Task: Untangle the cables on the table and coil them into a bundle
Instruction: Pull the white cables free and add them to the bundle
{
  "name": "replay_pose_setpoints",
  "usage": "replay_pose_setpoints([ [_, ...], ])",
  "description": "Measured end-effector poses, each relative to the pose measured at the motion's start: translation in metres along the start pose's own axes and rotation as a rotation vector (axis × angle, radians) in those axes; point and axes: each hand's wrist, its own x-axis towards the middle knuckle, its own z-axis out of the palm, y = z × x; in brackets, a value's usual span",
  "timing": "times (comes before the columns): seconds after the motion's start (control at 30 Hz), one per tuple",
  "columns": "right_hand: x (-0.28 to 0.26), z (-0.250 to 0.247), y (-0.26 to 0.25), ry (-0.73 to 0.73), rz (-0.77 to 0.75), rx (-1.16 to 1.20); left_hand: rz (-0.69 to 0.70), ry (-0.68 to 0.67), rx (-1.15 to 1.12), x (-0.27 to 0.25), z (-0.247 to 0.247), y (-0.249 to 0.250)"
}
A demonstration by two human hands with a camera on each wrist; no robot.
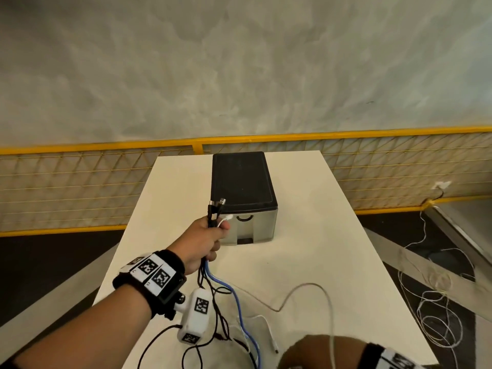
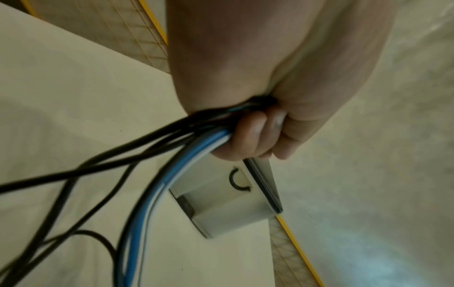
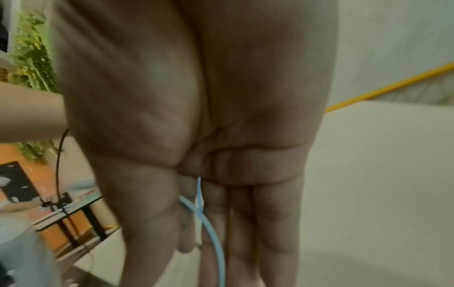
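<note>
We've got the left hand (image 1: 210, 235) fisted round the cables (image 1: 226, 310) near their plugs, above the worktop (image 1: 319, 235) middle, their tails trailing to its near edge, so let's run the right hand (image 3: 196, 136), fingers straight along a blue strand, down smoothly, freeing crossings before coiling.

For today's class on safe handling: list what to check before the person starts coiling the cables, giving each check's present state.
1. Left hand has a firm grip on the cables: ok.
2. Connector ends gathered above the fist: ok.
3. Strands untangled on the table: not ok, black and blue cables cross.
4. Right hand free to wind: cannot tell; a blue cable runs along its fingers.
5. Drawer box clear of cables: ok.
</note>
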Motion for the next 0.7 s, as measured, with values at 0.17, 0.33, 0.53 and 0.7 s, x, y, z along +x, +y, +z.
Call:
replay_pose_setpoints([
  [0.17, 0.028, 0.009, -0.027, 0.070, -0.028, 0.127, 0.042, 0.000, -0.035, -0.003, 0.014, 0.002],
  [0.33, 0.051, 0.022, -0.015, 0.173, -0.150, 0.007, 0.075, 0.052, -0.128, -0.007, 0.014, 0.006],
  [0.53, 0.084, 0.050, -0.019, 0.272, -0.093, -0.037, 0.090, 0.061, -0.165, -0.008, 0.010, 0.007],
  [0.7, 0.096, 0.060, -0.014, 0.402, -0.043, -0.087, 0.082, 0.053, -0.157, -0.007, 0.009, 0.005],
])
